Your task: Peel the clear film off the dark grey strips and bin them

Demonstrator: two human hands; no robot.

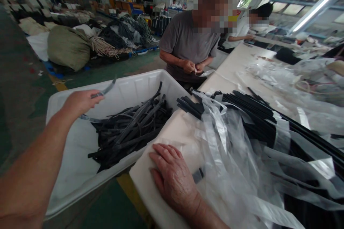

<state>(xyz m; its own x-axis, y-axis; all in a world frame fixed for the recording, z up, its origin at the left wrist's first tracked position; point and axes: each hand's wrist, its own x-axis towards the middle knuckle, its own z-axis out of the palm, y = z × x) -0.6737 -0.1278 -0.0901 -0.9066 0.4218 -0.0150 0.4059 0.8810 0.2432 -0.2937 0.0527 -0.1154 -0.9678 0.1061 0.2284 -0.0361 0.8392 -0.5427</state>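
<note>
My left hand [80, 104] is closed round a dark grey flexible strip [109, 86], held over the left side of a white plastic bin [72, 182]. One end of that strip curves up past my fingertips. A pile of similar black strips [129, 125] lies loose in the bin. On the corner of the pale-covered table [145, 171] my right hand [176, 173] rests palm down, its fingers stretched out and holding nothing. Right of it are crumpled clear plastic sheeting [228, 150] and bundles of long black strips [247, 109] banded with plastic.
Across the bin and table, a person in a grey shirt [185, 32] works something small and white in both hands. Another person in a white shirt [239, 30] sits farther back. A large olive sack [68, 48] and heaps of material lie on the floor at left.
</note>
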